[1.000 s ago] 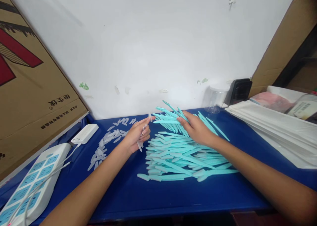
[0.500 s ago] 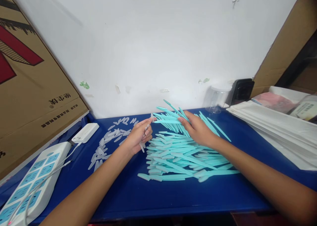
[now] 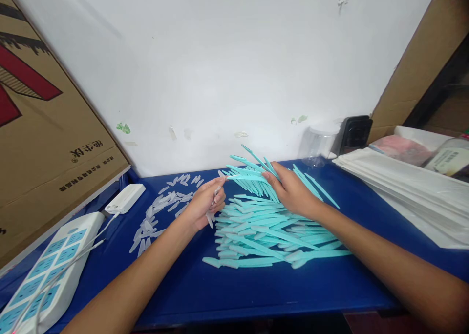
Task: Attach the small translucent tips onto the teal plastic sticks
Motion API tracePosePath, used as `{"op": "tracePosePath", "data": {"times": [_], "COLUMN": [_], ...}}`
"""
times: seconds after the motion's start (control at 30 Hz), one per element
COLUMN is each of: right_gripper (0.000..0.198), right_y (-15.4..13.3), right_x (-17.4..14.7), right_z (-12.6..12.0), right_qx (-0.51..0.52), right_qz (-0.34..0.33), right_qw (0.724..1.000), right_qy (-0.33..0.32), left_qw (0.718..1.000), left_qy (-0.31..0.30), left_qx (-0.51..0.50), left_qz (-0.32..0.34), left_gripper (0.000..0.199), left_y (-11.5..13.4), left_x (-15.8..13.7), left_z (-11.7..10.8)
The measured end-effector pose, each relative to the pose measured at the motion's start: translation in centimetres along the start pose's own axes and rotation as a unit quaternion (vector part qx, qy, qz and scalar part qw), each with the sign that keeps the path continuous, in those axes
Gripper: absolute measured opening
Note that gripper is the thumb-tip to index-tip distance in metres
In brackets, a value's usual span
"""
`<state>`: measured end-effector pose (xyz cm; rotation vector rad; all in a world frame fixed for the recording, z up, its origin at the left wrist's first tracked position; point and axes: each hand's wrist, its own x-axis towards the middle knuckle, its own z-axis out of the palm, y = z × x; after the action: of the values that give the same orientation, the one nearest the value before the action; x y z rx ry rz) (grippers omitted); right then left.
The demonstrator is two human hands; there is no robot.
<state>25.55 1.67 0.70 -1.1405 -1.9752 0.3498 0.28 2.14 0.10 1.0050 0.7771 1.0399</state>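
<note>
A pink packet (image 3: 403, 149) and a labelled bottle (image 3: 447, 159) are held in a white tray (image 3: 427, 135) at right, near a clear jar (image 3: 318, 142) set by the wall (image 3: 234, 60). Bare blue tabletop (image 3: 227, 295) is seen along the front edge. Slim turquoise sticks (image 3: 249, 177) are clamped in the right hand (image 3: 291, 188), fanned above a matching pile (image 3: 264, 232); small translucent caps (image 3: 210, 219) are clasped in the left hand (image 3: 204, 199), its thumb and forefinger closed together at one stick's tip.

A white wall (image 3: 234, 70) rises directly behind the blue-covered table (image 3: 234, 295), bearing green patches (image 3: 123, 128) and pale scraps (image 3: 172, 133) above table level. Printed cardboard (image 3: 44, 138) stands left of the table, plain cardboard (image 3: 417, 70) right. Light is diffuse.
</note>
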Motion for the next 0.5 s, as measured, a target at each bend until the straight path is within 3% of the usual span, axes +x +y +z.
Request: {"op": "tracePosePath", "data": {"times": [0.5], "right_gripper": [0.026], "right_y": [-0.22], "right_x": [-0.13], "right_z": [-0.09], "right_qx": [-0.004], "right_qz": [-0.003], "right_qw": [1.000], "right_qy": [-0.013], "left_qw": [1.000], "left_qy": [0.009], "left_qx": [0.007], "left_qz": [-0.011], "left_gripper": [0.029], "left_y": [0.10], "left_x": [0.10], "left_z": [0.12]}}
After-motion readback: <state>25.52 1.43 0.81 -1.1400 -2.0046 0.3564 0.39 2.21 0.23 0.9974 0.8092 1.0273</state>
